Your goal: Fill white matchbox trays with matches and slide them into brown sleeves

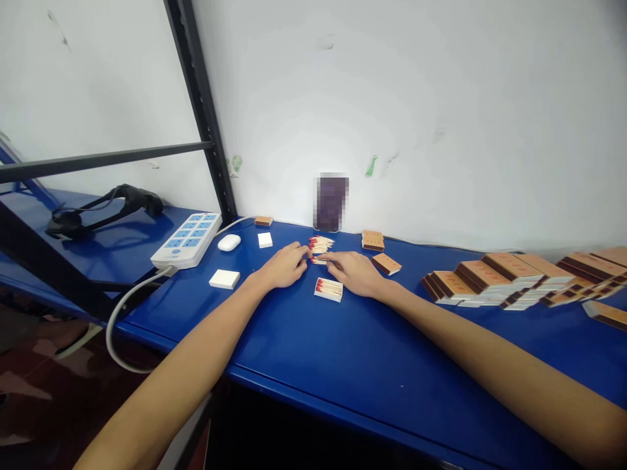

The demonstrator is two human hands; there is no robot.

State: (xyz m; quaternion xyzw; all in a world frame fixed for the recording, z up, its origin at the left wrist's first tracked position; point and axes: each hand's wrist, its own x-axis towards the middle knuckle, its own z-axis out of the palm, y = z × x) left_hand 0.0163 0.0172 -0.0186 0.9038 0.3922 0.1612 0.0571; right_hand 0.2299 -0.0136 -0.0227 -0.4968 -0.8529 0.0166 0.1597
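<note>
My left hand point(288, 265) reaches in from the left, its thumb and forefinger a little apart at the red-headed ends of a small row of matches point(319, 261). From the other side my right hand point(356, 272) has its fingers on the plain ends of these matches, the forefinger stretched along them. Just behind lies a loose pile of matches point(321, 243) with red heads. Nearer to me, below both hands, sits a white matchbox tray point(328, 290) holding several matches.
Stacked matchboxes point(509, 274) line the right side, with single matchboxes point(386, 264) beside my right hand. A blurred dark panel point(331, 202) leans on the wall. Left are white boxes point(225, 279), a white case point(229, 243), a power strip point(189, 239) and a black shelf post point(203, 104).
</note>
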